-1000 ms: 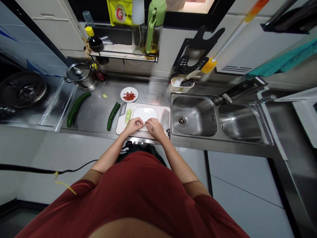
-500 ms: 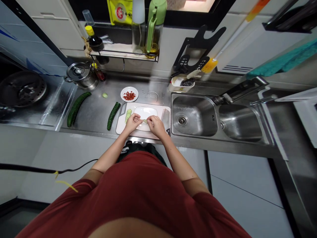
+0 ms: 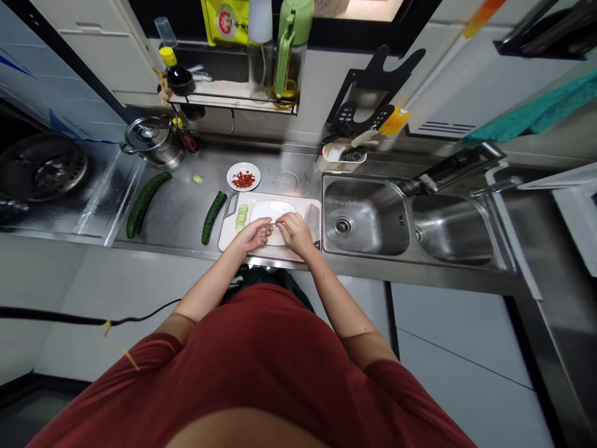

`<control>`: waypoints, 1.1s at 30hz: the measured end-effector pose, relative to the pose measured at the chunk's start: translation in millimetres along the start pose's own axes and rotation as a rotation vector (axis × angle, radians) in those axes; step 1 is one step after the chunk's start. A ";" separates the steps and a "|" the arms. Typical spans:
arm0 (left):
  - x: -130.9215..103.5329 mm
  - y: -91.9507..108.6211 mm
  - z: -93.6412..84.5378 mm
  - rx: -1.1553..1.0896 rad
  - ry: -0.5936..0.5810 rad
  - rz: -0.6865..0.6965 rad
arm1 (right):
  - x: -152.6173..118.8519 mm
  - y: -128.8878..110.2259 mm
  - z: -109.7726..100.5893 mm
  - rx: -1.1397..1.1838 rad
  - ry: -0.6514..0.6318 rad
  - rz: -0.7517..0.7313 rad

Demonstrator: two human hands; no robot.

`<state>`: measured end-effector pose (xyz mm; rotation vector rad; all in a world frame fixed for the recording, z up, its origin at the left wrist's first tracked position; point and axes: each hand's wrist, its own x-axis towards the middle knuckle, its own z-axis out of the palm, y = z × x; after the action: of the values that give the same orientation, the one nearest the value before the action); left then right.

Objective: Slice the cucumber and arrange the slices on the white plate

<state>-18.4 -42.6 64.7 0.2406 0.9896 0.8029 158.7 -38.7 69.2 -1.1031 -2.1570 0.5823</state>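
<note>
Over a white plate [image 3: 267, 206] my left hand [image 3: 254, 235] and my right hand [image 3: 295, 233] meet, pinching a thin cucumber slice [image 3: 273, 224] between their fingertips. The left palm is turned partly upward. Beneath the plate lies a pale cutting board [image 3: 228, 235] with a grey handle end. A row of overlapping cucumber slices [image 3: 241, 218] rests on the board, left of the plate. At the board's right side is a knife [image 3: 313, 214], partly hidden by my right hand. Just left of the board lies a cut cucumber [image 3: 214, 218].
A whole cucumber [image 3: 145, 202] and a cucumber end [image 3: 198, 179] lie on the steel counter. Behind the board stands a small plate of chopped red peppers [image 3: 243, 178]. A pot [image 3: 153, 143] is at the back left, a double sink [image 3: 366, 218] on the right.
My left hand has rolled palm-up and its fingers have shifted slightly right. Both hands have lifted the cucumber slice a little and tilted it edge-on.
</note>
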 end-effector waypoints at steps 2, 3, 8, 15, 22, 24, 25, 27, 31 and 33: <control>-2.2 1.7 0.3 0.018 -0.013 0.053 | -0.5 -0.3 -0.6 -0.009 -0.008 -0.008; -3.0 2.3 0.0 0.029 -0.016 0.080 | -0.7 -0.2 -0.7 -0.013 -0.011 -0.010; -3.3 4.3 -2.4 0.123 0.038 0.179 | -1.0 0.7 0.5 -0.014 -0.035 -0.008; -4.5 9.0 1.5 0.269 0.104 0.275 | 0.5 0.1 1.3 -0.010 -0.105 0.043; -7.6 15.4 8.4 0.331 0.099 0.310 | 4.0 0.9 -2.2 -0.017 -0.106 0.000; -8.2 16.5 10.0 0.325 0.091 0.313 | 5.2 1.4 -3.2 -0.030 -0.103 -0.013; -8.4 16.9 10.5 0.327 0.089 0.315 | 5.9 1.5 -3.6 -0.034 -0.099 -0.019; -8.3 17.3 11.1 0.342 0.087 0.334 | 7.0 1.7 -4.1 -0.031 -0.091 -0.029; -6.2 17.5 10.3 0.431 0.084 0.429 | 9.2 1.4 -4.2 0.006 -0.084 0.007; -4.6 17.9 9.8 0.488 0.091 0.482 | 10.3 1.4 -3.7 0.029 -0.085 0.047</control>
<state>-20.5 -31.8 82.4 0.8952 1.2265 1.0021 157.5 -29.0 74.4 -1.1343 -2.1925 0.6913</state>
